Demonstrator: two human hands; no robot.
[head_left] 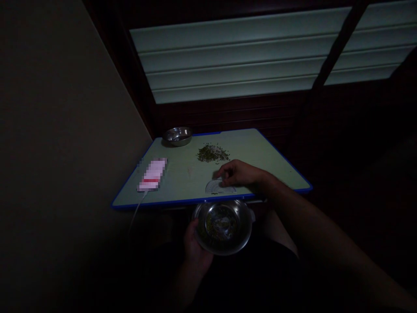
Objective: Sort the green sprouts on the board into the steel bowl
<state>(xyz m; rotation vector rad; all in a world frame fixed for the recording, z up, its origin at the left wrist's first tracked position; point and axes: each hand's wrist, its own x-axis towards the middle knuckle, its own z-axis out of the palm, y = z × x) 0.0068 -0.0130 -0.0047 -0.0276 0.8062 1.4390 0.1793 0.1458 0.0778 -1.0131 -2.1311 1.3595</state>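
Observation:
My left hand grips the left rim of a shiny metal bowl, held tilted just below the table's front edge. Small green and brownish bits, perhaps beans, lie in the bowl. Above the table near that edge is my right hand, its fingers loosely bent and the thumb apart from them; nothing shows between them. Beneath its fingertips lies a pale half-round shape with markings, like a protractor, with a few dark bits along its lower edge. Beyond the hand, a loose pile of small green beans or seeds is spread out.
A second metal bowl stands at the table's back left corner. On the left lies a phone with a white cable hanging over the front edge. The pale table has a blue rim. Behind it are slatted panels; the room is dim.

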